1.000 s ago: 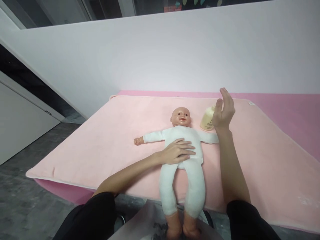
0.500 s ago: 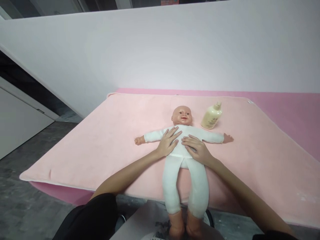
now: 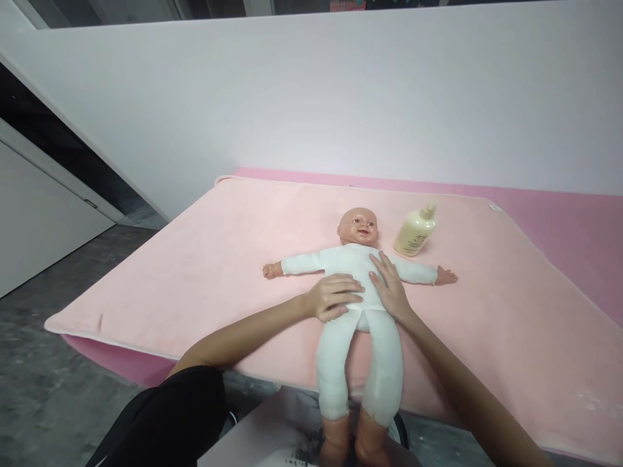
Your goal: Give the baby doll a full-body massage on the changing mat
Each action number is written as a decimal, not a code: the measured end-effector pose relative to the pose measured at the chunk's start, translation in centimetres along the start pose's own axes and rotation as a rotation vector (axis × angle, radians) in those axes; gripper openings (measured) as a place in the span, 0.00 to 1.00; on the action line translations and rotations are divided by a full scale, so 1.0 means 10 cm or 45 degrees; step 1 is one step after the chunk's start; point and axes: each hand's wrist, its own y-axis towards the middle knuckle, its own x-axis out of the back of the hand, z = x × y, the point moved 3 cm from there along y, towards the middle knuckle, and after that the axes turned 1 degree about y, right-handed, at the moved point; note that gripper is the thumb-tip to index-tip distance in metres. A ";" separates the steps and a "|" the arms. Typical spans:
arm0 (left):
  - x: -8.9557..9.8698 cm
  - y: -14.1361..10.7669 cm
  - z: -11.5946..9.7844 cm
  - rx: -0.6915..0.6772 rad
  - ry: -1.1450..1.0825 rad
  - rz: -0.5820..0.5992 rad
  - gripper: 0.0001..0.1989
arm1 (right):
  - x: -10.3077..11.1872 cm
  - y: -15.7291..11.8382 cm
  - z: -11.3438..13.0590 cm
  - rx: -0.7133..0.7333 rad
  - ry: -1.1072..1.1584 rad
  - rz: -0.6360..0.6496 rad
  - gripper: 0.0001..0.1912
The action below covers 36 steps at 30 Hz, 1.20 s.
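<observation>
A baby doll (image 3: 357,263) with a white cloth body lies on its back, arms spread wide, its feet hanging past the near edge of a pink blanket (image 3: 195,279). My left hand (image 3: 333,296) rests across the lower left side of its belly, fingers stretched toward the middle. On the right side of the chest lies my right hand (image 3: 390,285), its fingers extended and pointing up toward the doll's head. Neither hand grips anything. Beyond the doll's right-hand arm stands a pale yellow pump bottle (image 3: 415,232), apart from both hands.
The blanket covers a pink padded surface (image 3: 549,220). A white wall (image 3: 341,97) rises behind it. Grey floor (image 3: 53,272) and a white panel (image 3: 43,220) are at the left.
My left hand has slid down from the doll's chest to its belly. My right hand has moved up toward the chest and turned its fingers upward. The view has shifted slightly.
</observation>
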 end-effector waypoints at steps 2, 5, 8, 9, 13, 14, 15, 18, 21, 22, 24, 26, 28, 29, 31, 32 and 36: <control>-0.03 0.01 0.00 0.014 0.030 0.135 0.29 | 0.02 -0.01 -0.08 -0.122 0.198 -0.186 0.27; -0.02 0.04 0.02 0.187 0.069 0.209 0.31 | 0.04 -0.04 -0.13 -0.209 0.353 -0.360 0.23; 0.02 0.07 0.03 0.403 0.098 0.188 0.29 | 0.09 -0.09 -0.06 -0.042 0.330 -0.459 0.18; 0.03 0.08 0.04 0.487 0.112 0.174 0.28 | 0.12 -0.11 0.01 0.102 0.306 -0.471 0.14; 0.05 0.07 0.09 0.792 0.165 0.113 0.26 | 0.14 -0.22 0.34 0.829 0.192 -0.133 0.12; 0.05 0.06 0.12 0.851 0.166 0.080 0.27 | 0.12 -0.24 0.40 0.912 0.146 0.006 0.14; 0.05 0.05 0.15 0.900 0.158 0.038 0.27 | 0.11 -0.24 0.44 0.935 0.087 0.132 0.16; 0.04 0.02 0.22 0.988 0.102 -0.081 0.26 | 0.06 -0.19 0.48 0.811 -0.124 0.369 0.20; 0.03 0.01 0.26 0.978 0.042 -0.138 0.24 | 0.03 -0.11 0.43 0.617 -0.303 0.427 0.22; 0.03 0.01 0.26 0.964 0.026 -0.161 0.24 | 0.02 -0.08 0.41 0.558 -0.349 0.419 0.22; 0.04 0.01 0.26 0.935 -0.004 -0.213 0.23 | 0.02 -0.04 0.35 0.446 -0.409 0.365 0.23; 0.05 0.01 0.26 0.916 -0.037 -0.269 0.22 | 0.02 -0.02 0.27 0.328 -0.411 0.282 0.24; 0.07 0.00 0.26 0.888 -0.078 -0.335 0.21 | 0.05 0.01 0.17 0.235 -0.342 0.194 0.25; 0.07 -0.01 0.25 0.863 -0.091 -0.374 0.20 | 0.06 0.02 0.11 0.211 -0.277 0.149 0.24; 0.08 -0.03 0.24 0.766 -0.092 -0.428 0.18 | 0.10 0.06 0.00 0.195 -0.114 0.041 0.23; 0.08 -0.04 0.22 0.674 -0.089 -0.420 0.17 | 0.12 0.08 -0.05 0.183 -0.036 -0.024 0.22; 0.01 -0.06 0.09 0.203 -0.081 -0.179 0.22 | 0.21 0.08 -0.17 0.146 0.110 -0.287 0.19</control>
